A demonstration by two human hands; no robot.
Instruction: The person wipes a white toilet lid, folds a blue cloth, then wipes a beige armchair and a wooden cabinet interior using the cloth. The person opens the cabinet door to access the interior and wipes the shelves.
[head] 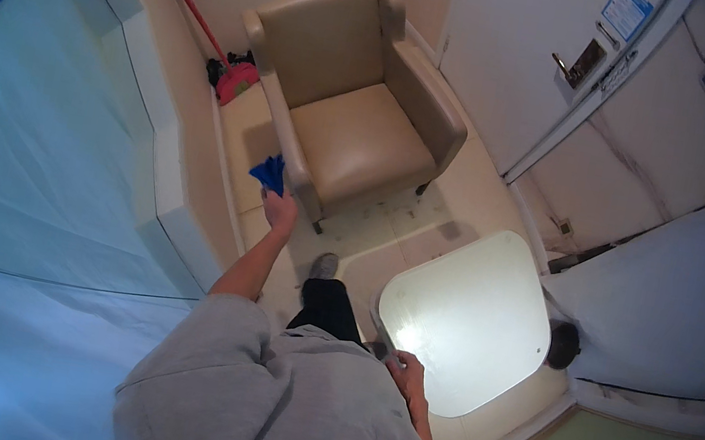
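Observation:
My left hand (280,211) is shut on a bunched blue cloth (269,173), which fans out above my fingers. The cloth is beside the front end of a beige leather-look armchair's (369,145) left armrest; I cannot tell whether they touch. Close to my body, my right hand (408,377) is at the near-left edge of a low white table (473,319) with rounded corners. Its fingers are curled, and whether they grip anything is unclear. Bright light reflects off the tabletop.
A red-handled dustpan (235,81) stands by the left wall. Behind the armchair's right side is a white door (505,56) with a metal handle (567,67). A dark round object (564,346) sits beyond the table's right edge. Pale sheeting (39,151) covers the left side. My shoe (324,266) is on the tiled floor.

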